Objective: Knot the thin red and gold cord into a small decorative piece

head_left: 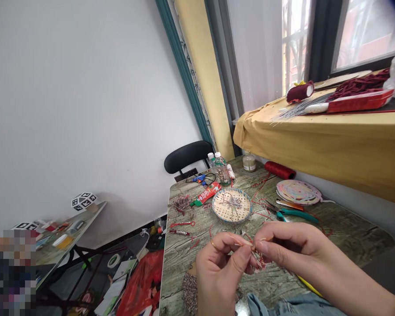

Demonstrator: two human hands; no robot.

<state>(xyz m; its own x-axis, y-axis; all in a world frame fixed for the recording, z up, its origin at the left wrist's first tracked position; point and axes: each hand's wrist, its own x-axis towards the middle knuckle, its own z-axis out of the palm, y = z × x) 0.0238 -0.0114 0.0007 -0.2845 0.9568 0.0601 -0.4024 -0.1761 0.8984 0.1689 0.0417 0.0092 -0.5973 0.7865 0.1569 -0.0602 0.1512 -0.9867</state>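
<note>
Small red-and-pale threadwork piece (pixel 259 262): just in front of the body, above the near part of the wood-grain table (pixel 181 281), partly hidden by fingers. Held from both sides. Left hand (pixel 222 265): thumb and forefinger closed in a pinch on it, thin gold-coloured ring (pixel 212 242) on one finger. Right hand (pixel 289 248): likewise pinching at thumb and forefinger, close against the left fingertips. Exact grip of the other fingers: cannot tell.

Below, beside the left wrist, a speckled yarn bundle (pixel 190 293); at the bottom edge, blue-grey fabric (pixel 296 305).

Beyond the hands, a round woven disc (pixel 224 215) with blue edging, loose threads on top. Left of it, a red-and-green packet (pixel 208 194), a thread tangle (pixel 181 203) and short red twisted cords (pixel 182 224). Right of it, teal-handled pliers (pixel 299 214), an orange-and-metal tool (pixel 290 205) and a flat pastel coiled round (pixel 299 192). Farther back: blue-bodied tool (pixel 200 178) with black cable, clear bottles (pixel 221 169), glass jar (pixel 249 162), red thread spool (pixel 279 170).

Past the far edge, a black chair (pixel 188 156). Up at right, on a yellow-draped ledge (pixel 316 149), maroon yarn (pixel 362 84), a wound roll (pixel 299 92), thin wires (pixel 294 109). At far left, a side table (pixel 49 256) with a black-and-white faceted object (pixel 83 201); on the floor, red plastic (pixel 145 281).
</note>
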